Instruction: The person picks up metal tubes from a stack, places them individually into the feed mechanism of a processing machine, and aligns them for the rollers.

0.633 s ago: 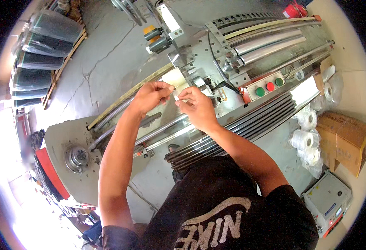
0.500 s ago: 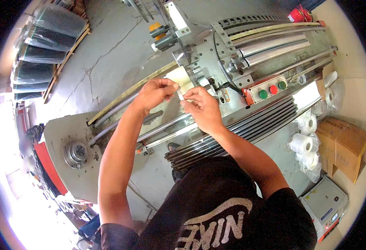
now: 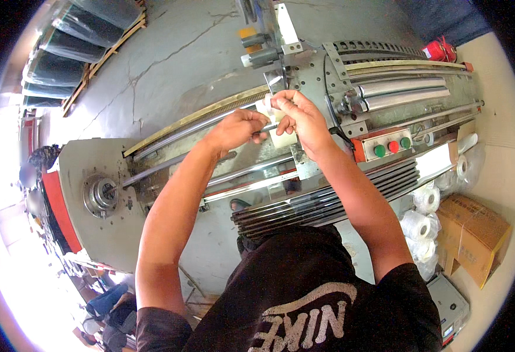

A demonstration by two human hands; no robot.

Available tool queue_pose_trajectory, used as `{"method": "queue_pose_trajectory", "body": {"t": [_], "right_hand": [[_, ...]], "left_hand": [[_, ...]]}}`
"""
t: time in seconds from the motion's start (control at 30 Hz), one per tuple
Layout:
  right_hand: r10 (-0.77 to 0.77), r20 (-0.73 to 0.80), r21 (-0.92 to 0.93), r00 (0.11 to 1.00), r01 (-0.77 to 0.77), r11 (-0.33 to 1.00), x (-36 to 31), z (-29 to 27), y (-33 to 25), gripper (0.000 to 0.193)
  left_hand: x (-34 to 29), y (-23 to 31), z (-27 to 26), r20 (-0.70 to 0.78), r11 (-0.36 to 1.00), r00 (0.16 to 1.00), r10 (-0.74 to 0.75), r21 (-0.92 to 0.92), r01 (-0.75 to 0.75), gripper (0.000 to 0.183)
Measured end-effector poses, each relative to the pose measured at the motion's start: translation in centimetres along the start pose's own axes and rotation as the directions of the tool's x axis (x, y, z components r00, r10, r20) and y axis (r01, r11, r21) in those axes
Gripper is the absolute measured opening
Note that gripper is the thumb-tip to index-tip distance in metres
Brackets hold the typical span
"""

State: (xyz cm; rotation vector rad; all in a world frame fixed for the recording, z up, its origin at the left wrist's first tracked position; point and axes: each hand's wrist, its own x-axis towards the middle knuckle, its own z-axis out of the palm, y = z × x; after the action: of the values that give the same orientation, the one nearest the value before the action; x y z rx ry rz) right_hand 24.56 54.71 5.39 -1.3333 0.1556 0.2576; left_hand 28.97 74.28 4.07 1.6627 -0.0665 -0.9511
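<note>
Over the bed of a long lathe-like machine (image 3: 251,157), both my hands are raised close together. My left hand (image 3: 241,129) is closed in a pinch, fingertips pointing right. Whatever lies between its thumb and finger is too small to name. My right hand (image 3: 303,120) pinches a small whitish strip (image 3: 268,104) at its thumb and forefinger, with the other fingers curled. A pale cream plate (image 3: 283,138) shows on the machine's carriage just beneath the hands, partly covered by them.
A control box (image 3: 386,145) with green and red buttons sits right of my hands. Dark rods (image 3: 328,196) lie along the machine's near side. A round chuck (image 3: 101,195) is at the left end. White rolls (image 3: 419,226) and a cardboard box (image 3: 471,234) stand at the right.
My right hand has moved up and away from the left, carrying the whitish strip. The left hand stays pinched. The whole view has shifted slightly.
</note>
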Motion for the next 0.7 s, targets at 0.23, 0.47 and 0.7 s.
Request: {"method": "queue_pose_trajectory", "body": {"t": [0.23, 0.47, 0.7], "right_hand": [[0.169, 0.047, -0.211, 0.985, -0.155, 0.965, -1.4, -2.9, 2.9, 0.034], [0.135, 0.244, -0.172, 0.960, -0.094, 0.981, -5.6, -2.6, -0.5, 0.033], [0.065, 0.203, -0.181, 0.977, -0.028, 0.983, 1.2, -1.4, -2.2, 0.040]], "left_hand": [[-1.1, 0.6, 0.2, -0.045, 0.994, 0.993, 0.109, 0.032, -0.108, 0.012], [-0.4, -0.6, -0.1, -0.073, 0.988, 0.987, 0.146, 0.054, -0.143, 0.016], [-0.1, -1.3, 0.4, -0.087, 0.982, 0.983, 0.162, 0.114, -0.152, 0.015]]}}
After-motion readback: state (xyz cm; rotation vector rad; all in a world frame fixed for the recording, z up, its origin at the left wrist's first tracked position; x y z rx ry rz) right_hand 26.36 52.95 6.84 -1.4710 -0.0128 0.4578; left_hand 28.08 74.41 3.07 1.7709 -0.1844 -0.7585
